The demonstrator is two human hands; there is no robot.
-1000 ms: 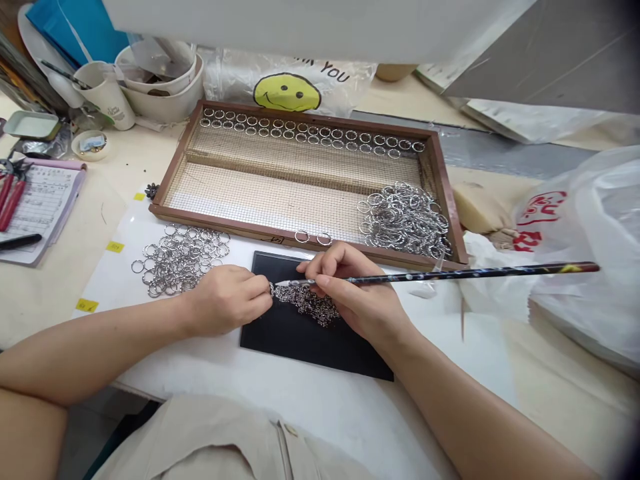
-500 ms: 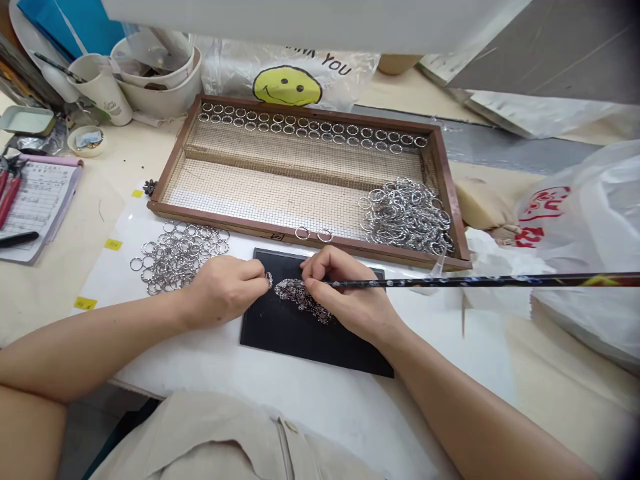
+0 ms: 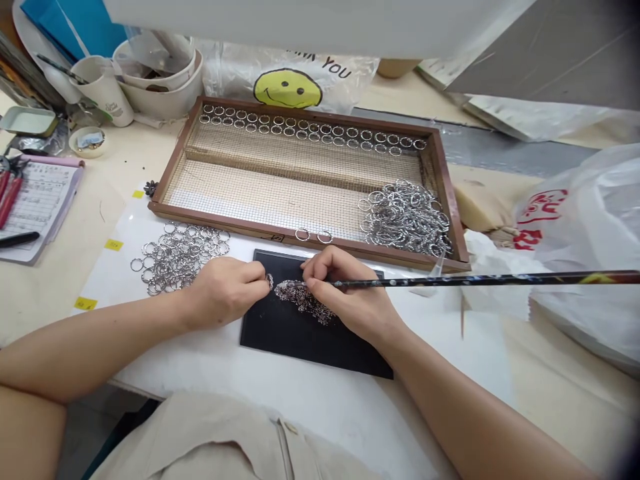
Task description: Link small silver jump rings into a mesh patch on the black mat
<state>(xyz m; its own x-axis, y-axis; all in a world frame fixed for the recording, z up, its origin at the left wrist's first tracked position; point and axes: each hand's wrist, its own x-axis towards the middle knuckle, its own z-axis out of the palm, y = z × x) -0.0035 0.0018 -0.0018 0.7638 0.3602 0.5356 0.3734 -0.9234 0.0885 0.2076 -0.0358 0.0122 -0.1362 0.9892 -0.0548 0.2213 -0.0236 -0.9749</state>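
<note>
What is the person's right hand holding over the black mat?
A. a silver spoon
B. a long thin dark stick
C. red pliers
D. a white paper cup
B: the right hand grips a long thin dark stick, its tip at the small silver pieces on the black rectangular mat.

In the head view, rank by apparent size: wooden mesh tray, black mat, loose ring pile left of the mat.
1. wooden mesh tray
2. black mat
3. loose ring pile
The mat lies nearer the camera and is partly covered by the hands.
</note>
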